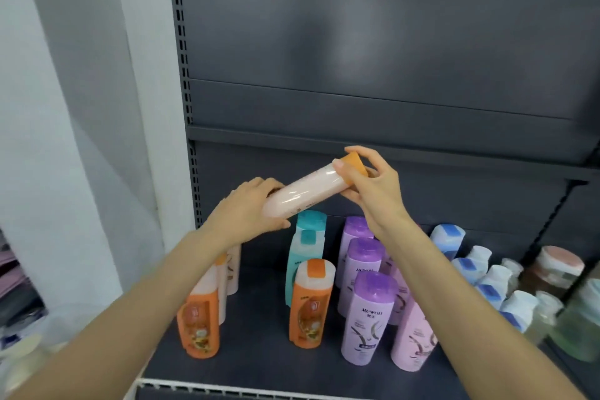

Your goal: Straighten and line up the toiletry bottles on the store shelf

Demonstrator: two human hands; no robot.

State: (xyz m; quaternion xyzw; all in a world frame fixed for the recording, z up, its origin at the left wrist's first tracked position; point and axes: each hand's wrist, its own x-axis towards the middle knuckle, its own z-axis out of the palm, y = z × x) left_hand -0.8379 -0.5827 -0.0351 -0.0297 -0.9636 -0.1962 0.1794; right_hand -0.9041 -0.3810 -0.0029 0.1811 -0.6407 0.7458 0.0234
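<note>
I hold a pale peach bottle (pixel 308 190) with an orange cap sideways in the air above the dark shelf (pixel 259 364). My left hand (pixel 250 204) grips its base end and my right hand (pixel 370 182) pinches the cap end. Below stand orange bottles (pixel 310 305) (pixel 198 321), teal bottles (pixel 305 250) behind them, purple bottles (pixel 368 315) in a row running back, a pink bottle (pixel 414 334) under my right forearm, and peach bottles (pixel 232 269) partly hidden by my left forearm.
Blue-capped white bottles (pixel 487 273) run along the right of the shelf, with jars (pixel 556 266) and greenish bottles beyond them. A white wire guard (pixel 207 387) edges the shelf front. A slotted upright (pixel 185 75) and a grey wall stand at the left.
</note>
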